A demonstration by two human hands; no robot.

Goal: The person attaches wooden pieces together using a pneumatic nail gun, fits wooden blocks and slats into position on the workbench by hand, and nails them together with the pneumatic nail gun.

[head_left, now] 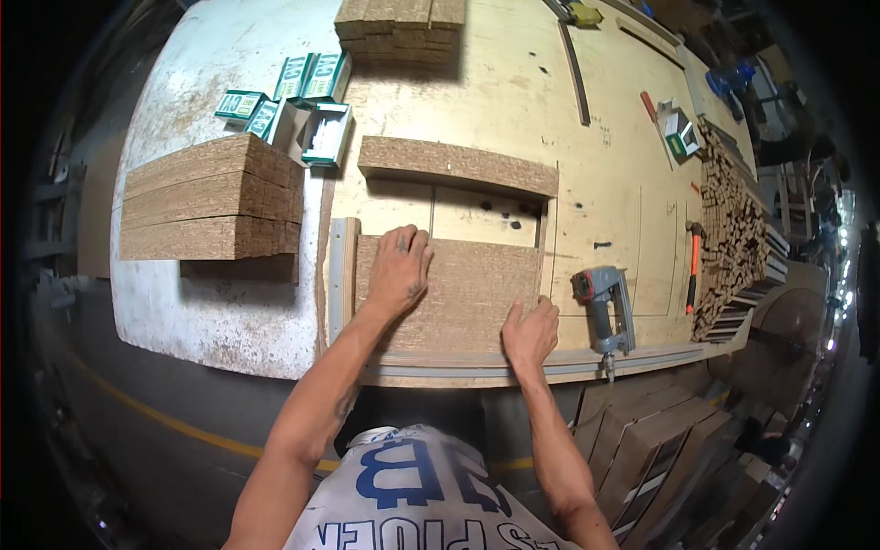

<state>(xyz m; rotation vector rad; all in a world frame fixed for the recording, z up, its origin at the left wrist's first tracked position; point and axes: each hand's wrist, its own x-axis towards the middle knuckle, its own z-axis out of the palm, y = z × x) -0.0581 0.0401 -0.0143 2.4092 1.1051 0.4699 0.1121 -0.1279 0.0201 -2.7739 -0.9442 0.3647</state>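
A flat brown particleboard panel lies in a corner formed by metal-faced wooden strips on the table. My left hand is closed over its far left part, with the fingers curled at the far edge and the tips hidden. At the panel's right edge, my right hand grips with the thumb apart from the bent fingers. Beyond the panel, a narrow particleboard strip stands on edge, with a gap between the two. To my right hand's right lies a grey pneumatic nailer.
Particleboard stacks stand at the left and far middle. Green-white boxes sit near the left stack. A hammer, a pile of wooden sticks and a screwdriver lie at the right. Boards are stacked below the table.
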